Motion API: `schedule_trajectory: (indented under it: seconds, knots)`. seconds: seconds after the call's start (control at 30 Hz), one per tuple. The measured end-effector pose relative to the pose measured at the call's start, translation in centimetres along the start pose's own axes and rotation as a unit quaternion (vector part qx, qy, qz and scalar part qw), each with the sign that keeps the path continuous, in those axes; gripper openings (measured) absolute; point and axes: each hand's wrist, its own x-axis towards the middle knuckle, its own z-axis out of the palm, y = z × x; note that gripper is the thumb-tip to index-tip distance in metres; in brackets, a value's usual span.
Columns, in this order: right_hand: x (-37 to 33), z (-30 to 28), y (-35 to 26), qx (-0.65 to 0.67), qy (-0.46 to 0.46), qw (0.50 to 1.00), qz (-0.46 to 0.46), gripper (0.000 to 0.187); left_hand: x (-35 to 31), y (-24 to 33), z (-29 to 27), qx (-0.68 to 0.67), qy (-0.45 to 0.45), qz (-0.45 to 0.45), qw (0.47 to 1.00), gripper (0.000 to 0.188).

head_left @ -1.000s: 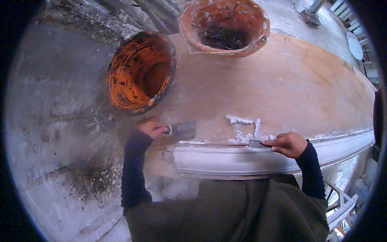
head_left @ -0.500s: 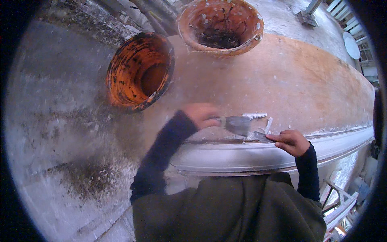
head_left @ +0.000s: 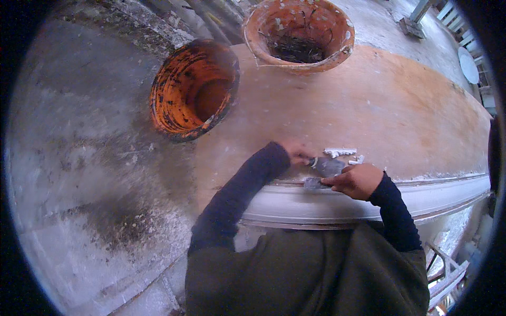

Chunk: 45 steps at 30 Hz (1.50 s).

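Two scrapers are in use, one in each hand, over the near edge of a broad tan board [head_left: 390, 100]. The left hand [head_left: 296, 151], blurred, is closed around the handle of the wider scraper [head_left: 330, 167], whose grey blade points right over the board. The right hand [head_left: 361, 181] grips the narrow scraper [head_left: 314, 183], fingers pressed together near the blade, which points left and lies over the seam between the board and a white moulding [head_left: 316, 205]. The narrow blade is smeared with whitish paste; the wide one looks duller and smoother. Whether either tool bears lettering is too blurred to tell, and so is whether the wide blade touches the right hand's fingers.

Just beyond the blades, a ragged white strip of paste [head_left: 340, 151] lies on the board, with a smaller lump [head_left: 357, 159] near it. The moulding is ridged lengthwise and curves along the board's edge. Farther back stand two orange buckets: one crusted black inside [head_left: 182, 79], the other, spattered pale [head_left: 337, 37], containing dark, twiggy matter.
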Motion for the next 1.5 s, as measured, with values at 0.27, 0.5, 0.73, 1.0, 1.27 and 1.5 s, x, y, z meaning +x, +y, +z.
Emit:
schedule_trajectory:
  seconds: [0.27, 0.5, 0.73, 1.0, 1.27, 1.5]
  knots:
    - [10.5, 3.8, -1.9, -0.104, -0.045, 0.992, -0.057, 0.027, -8.4, -0.3, -9.4, 0.109, -0.031, -0.115, 0.987, 0.031]
    - [9.7, 1.0, -1.8, -0.051, -0.098, 0.985, -0.132, 0.030, -19.7, -1.5, -5.9, -0.090, 0.175, -0.295, 0.935, 0.032]
    - [12.7, 0.8, -1.9, 0.042, -0.139, 0.970, -0.198, 0.031, -22.2, -1.8, -0.1, -0.077, 0.194, -0.266, 0.941, 0.052]
    - [15.5, 3.4, -2.3, 0.129, -0.125, 0.968, -0.173, 0.034, -21.6, -2.5, 0.9, -0.047, 0.208, -0.265, 0.940, 0.063]
    - [18.2, 5.5, -2.1, 0.070, -0.160, 0.977, -0.120, 0.032, -20.4, -3.1, -0.5, -0.003, 0.158, -0.231, 0.960, 0.068]
    - [17.6, 5.8, -1.4, 0.065, -0.135, 0.969, -0.197, 0.031, -19.8, -2.6, -1.4, 0.028, 0.116, -0.280, 0.953, 0.064]
